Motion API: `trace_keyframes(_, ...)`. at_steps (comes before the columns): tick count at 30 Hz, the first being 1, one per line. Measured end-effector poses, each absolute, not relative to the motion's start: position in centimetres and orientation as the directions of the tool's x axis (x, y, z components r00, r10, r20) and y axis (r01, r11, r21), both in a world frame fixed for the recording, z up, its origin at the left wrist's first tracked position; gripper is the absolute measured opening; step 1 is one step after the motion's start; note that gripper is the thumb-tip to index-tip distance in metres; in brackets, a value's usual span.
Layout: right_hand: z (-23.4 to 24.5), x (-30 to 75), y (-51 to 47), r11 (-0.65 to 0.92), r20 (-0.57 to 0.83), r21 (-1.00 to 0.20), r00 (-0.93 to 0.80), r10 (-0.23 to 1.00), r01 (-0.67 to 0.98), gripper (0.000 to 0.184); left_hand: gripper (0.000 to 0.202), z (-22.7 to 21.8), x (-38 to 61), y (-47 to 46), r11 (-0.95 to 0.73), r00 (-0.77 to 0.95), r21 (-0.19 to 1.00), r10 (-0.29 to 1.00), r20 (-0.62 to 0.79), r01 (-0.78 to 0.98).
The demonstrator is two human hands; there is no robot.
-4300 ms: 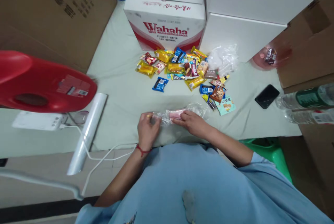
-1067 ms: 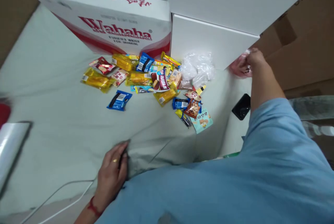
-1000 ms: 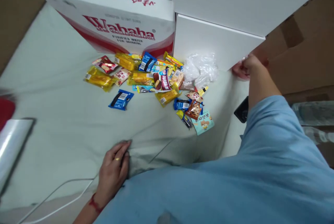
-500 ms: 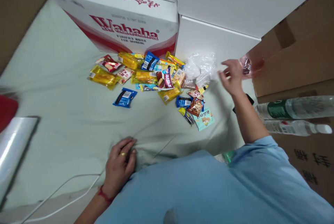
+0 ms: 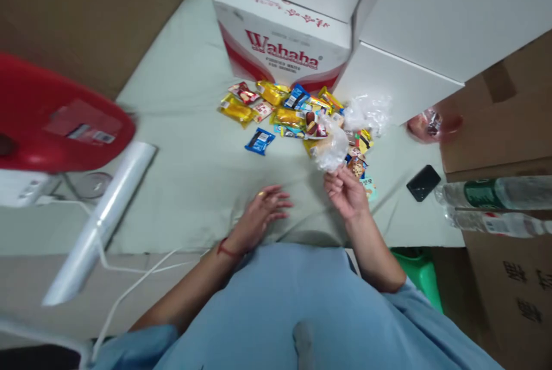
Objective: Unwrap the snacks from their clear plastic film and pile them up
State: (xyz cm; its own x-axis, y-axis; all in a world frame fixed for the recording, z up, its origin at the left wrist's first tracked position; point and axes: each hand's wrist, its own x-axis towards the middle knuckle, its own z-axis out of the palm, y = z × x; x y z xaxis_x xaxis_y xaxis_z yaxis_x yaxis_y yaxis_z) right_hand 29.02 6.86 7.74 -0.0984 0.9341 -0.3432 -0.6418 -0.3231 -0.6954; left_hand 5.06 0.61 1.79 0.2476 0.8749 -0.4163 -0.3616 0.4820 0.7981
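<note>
My right hand (image 5: 346,191) pinches a crumpled clear plastic bag (image 5: 331,146) by its edge, holding it over the front of a snack pile. Just above the cloth, my left hand (image 5: 268,209) has its fingers stretched toward the right hand and holds nothing. Behind them lie yellow-wrapped snacks (image 5: 288,118), a red packet (image 5: 244,93) and a brown cookie packet (image 5: 357,168). A blue packet (image 5: 260,141) lies apart at the front left. More clear plastic bags (image 5: 368,114) rest at the pile's right end. The held bag covers part of the pile.
A Wahaba-style white and red water carton (image 5: 284,54) and white boxes (image 5: 409,71) stand behind. To the right are a phone (image 5: 423,182), a pink container (image 5: 434,125) and two bottles (image 5: 502,193). A film roll (image 5: 101,223), cable (image 5: 129,269) and red object (image 5: 64,117) occupy the left.
My right hand has come from the plastic bags toward me and left, now with one bag in it. My left hand has lifted and moved toward the right hand. The camera view has shifted.
</note>
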Motion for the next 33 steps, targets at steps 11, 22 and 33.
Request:
trace_keyframes(11, 3.7, 25.7, 0.2, -0.519, -0.521, -0.841, -0.03, 0.853, -0.152, 0.041, 0.041, 0.3, 8.1, 4.6, 0.326, 0.021, 0.826, 0.934, -0.357, -0.46)
trace_keyframes(22, 3.9, 24.1, 2.3, -0.286, -0.283, -0.958, -0.064, 0.957, -0.036, 0.035, 0.023, 1.4, 8.9, 1.4, 0.017, 0.164, 0.999, 0.986, -0.024, 0.043)
trace_keyframes(33, 2.4, 26.7, 2.2, -0.37, -0.385, -0.899, 0.022, 0.922, -0.235, 0.038, 0.042, 0.6, 8.4, 2.3, 0.295, -0.015, 0.947, 0.954, -0.299, -0.13)
